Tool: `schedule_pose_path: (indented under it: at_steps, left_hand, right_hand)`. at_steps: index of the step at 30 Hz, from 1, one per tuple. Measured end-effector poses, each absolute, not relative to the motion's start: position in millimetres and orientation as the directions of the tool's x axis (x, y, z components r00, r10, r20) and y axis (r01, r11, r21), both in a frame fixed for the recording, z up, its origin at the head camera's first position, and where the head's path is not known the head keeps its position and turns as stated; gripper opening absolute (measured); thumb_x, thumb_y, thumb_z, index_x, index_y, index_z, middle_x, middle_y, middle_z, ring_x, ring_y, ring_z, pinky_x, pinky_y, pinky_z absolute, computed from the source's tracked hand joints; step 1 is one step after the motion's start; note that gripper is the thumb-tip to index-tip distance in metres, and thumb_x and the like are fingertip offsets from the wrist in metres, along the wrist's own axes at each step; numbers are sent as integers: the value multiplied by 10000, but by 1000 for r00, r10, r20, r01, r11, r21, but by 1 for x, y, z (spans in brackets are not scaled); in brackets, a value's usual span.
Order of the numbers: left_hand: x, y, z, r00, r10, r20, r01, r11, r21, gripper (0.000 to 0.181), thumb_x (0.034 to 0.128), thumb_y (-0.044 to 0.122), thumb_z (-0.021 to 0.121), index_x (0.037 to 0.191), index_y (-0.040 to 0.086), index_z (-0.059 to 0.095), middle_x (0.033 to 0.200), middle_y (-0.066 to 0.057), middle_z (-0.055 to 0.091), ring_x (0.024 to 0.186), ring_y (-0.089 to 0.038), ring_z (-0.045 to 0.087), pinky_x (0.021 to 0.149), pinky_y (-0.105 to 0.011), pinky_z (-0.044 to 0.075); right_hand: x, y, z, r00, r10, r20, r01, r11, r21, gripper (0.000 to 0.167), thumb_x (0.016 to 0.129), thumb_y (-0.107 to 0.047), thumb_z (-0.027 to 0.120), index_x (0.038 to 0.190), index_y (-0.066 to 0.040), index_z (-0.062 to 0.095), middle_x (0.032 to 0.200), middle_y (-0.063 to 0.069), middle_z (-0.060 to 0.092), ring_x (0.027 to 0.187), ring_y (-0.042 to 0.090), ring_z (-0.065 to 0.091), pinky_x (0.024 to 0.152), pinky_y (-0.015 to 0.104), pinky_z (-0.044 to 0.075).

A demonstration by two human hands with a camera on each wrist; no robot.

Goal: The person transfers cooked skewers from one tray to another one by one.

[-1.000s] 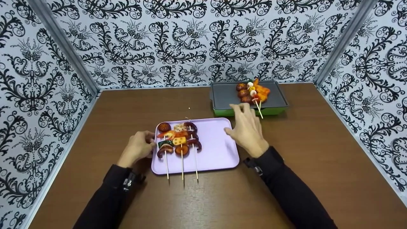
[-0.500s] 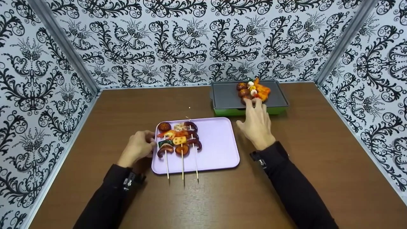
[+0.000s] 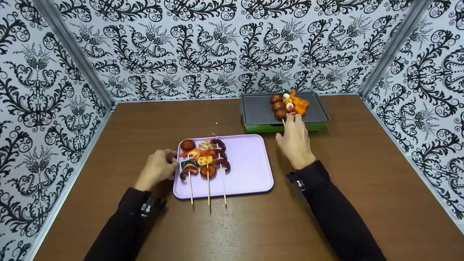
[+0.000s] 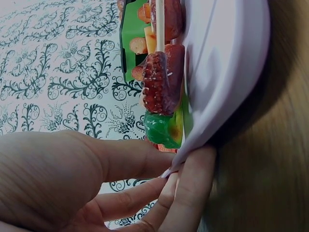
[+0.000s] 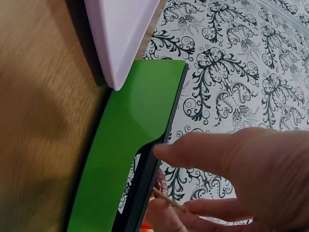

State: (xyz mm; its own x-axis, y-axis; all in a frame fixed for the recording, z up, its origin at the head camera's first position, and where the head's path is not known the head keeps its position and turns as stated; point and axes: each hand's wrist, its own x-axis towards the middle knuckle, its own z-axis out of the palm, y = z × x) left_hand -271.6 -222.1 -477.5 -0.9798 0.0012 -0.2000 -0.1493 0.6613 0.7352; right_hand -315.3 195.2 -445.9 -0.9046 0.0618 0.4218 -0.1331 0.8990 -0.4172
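Observation:
In the head view my left hand (image 3: 156,168) grips the left edge of a lilac tray (image 3: 250,163); the left wrist view shows thumb and fingers pinching its rim (image 4: 212,121). Three food skewers (image 3: 207,171) lie on the tray's left half, sticks over the front edge. My right hand (image 3: 295,141) reaches to the front edge of a grey-topped green grill (image 3: 257,108). A stick (image 5: 169,199) shows among its fingers in the right wrist view, with the thumb held apart from it. Skewers with brown rounds (image 3: 278,106), white and yellow pieces (image 3: 288,101) and orange food (image 3: 300,105) lie on the grill.
The brown table (image 3: 232,232) is bounded by patterned wall panels (image 3: 217,50) at the back and sides. The grill stands close to the back wall, just beyond the tray's right corner. A tiny white speck (image 3: 216,123) lies behind the tray.
My right hand has moved right and forward from above the tray's right edge to the skewer sticks at the grill's front. The left hand and the tray have stayed put.

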Motion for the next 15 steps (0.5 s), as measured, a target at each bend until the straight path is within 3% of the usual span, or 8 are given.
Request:
schedule_pose_path:
  at_steps: [9, 15]
  left_hand:
    - [-272, -222, -477, -983, -8, -186, -146, 654, 743, 432, 917, 39, 620, 1349, 37, 620, 1047, -121, 665, 854, -207, 701, 627, -329, 670]
    - [-271, -221, -477, -981, -7, -193, -150, 657, 739, 436, 924, 39, 610, 1360, 31, 613, 1063, -129, 662, 868, -227, 715, 626, -322, 668]
  right_hand:
    - [-317, 198, -446, -891, 71, 448, -144, 892, -428, 336, 871, -64, 743, 1142, 115, 653, 1010, 284, 656, 944, 494, 671, 808, 583, 620]
    - [-316, 198, -443, -910, 67, 408, -152, 864, -480, 215, 901, -49, 704, 1074, 76, 728, 960, 239, 729, 910, 433, 709, 774, 548, 628]
